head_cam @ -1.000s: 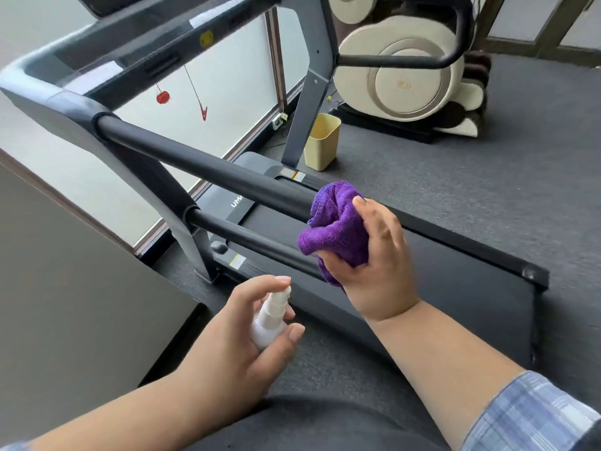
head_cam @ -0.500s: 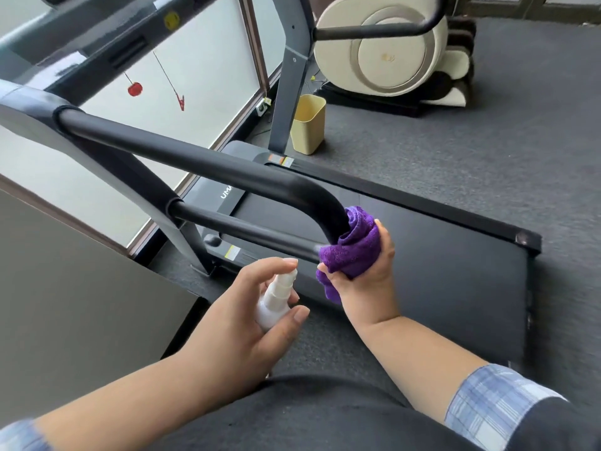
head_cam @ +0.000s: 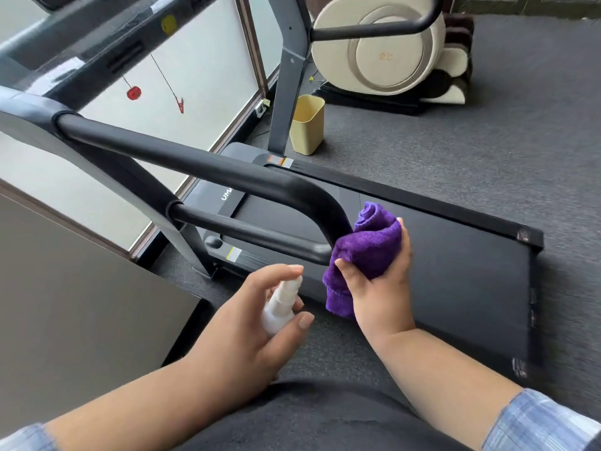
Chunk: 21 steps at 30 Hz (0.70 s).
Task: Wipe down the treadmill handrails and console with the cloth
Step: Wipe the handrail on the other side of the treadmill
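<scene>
At the rear bend of the near handrail (head_cam: 208,170), the right hand (head_cam: 380,281) grips the purple cloth (head_cam: 367,252), bunched and pressed against the curve where the upper bar turns down into the lower bar. The fingers are curled round the cloth and the thumb pins its lower fold; a loose corner hangs below the hand. The left hand (head_cam: 260,323), just below the bend, is closed round a small white spray bottle (head_cam: 281,304), with the forefinger over the nozzle.

Progress, judged from the present position: wiping is under way at the end of the near handrail. No wet trace shows on the black bar, so which length is already wiped cannot be told. The far handrail (head_cam: 374,29), well beyond the near one, and the console (head_cam: 107,34), at the front end of the near handrail, appear to remain.

Room for moving:
- Beyond the bend lies the flat treadmill deck (head_cam: 439,271), with nothing standing on it, so the cloth can travel round the curve freely.
- Between the upper and lower bars the gap is narrow; a bunched cloth may bind there.
- On the near side of the handrail a dark panel (head_cam: 81,304) stands close to the left forearm.
- Past the front end of the deck stands a yellow bin (head_cam: 307,125), just beside the far upright.
</scene>
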{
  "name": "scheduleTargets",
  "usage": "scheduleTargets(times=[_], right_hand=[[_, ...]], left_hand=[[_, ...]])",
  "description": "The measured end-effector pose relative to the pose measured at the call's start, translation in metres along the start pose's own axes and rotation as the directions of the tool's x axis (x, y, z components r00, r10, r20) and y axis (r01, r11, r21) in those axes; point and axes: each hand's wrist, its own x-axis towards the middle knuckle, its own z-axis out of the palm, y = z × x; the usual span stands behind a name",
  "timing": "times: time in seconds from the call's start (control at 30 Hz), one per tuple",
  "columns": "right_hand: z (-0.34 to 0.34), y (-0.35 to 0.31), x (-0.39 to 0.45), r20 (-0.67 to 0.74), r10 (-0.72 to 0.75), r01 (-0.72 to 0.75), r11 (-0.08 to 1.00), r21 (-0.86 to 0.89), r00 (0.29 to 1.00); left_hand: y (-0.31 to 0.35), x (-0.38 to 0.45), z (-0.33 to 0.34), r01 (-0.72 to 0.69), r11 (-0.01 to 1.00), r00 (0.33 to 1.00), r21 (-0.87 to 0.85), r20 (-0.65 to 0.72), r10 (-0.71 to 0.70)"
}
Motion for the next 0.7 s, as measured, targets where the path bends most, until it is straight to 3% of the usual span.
scheduleTargets(times=[0.1, 0.23, 0.4, 0.6, 0.7], right_hand=[[0.009, 0.007, 0.002, 0.096, 0.079, -0.074, 0.996, -0.052, 0.992], [0.021, 0.016, -0.002, 0.102, 0.305, -0.298, 0.951, -0.077, 0.947], [0.028, 0.025, -0.001, 0.131, 0.415, -0.403, 0.909, -0.106, 0.9], [0.025, 0.044, -0.011, 0.35, 0.557, -0.599, 0.801, 0.012, 0.753], [0.008, 0.043, -0.013, 0.286, 0.551, -0.603, 0.787, 0.135, 0.784]], left_hand=[[0.0, -0.001, -0.003, -0.006, 1.0, 1.0, 0.029, 0.005, 0.006], [-0.002, -0.006, -0.008, 0.003, 0.998, 1.0, 0.07, -0.004, -0.003], [0.001, -0.009, -0.011, 0.003, 0.996, 1.0, 0.085, -0.019, -0.002], [0.016, -0.005, -0.002, -0.06, 0.99, 0.998, 0.126, 0.036, 0.056], [0.019, -0.008, 0.003, -0.075, 0.987, 0.997, 0.139, 0.028, 0.072]])
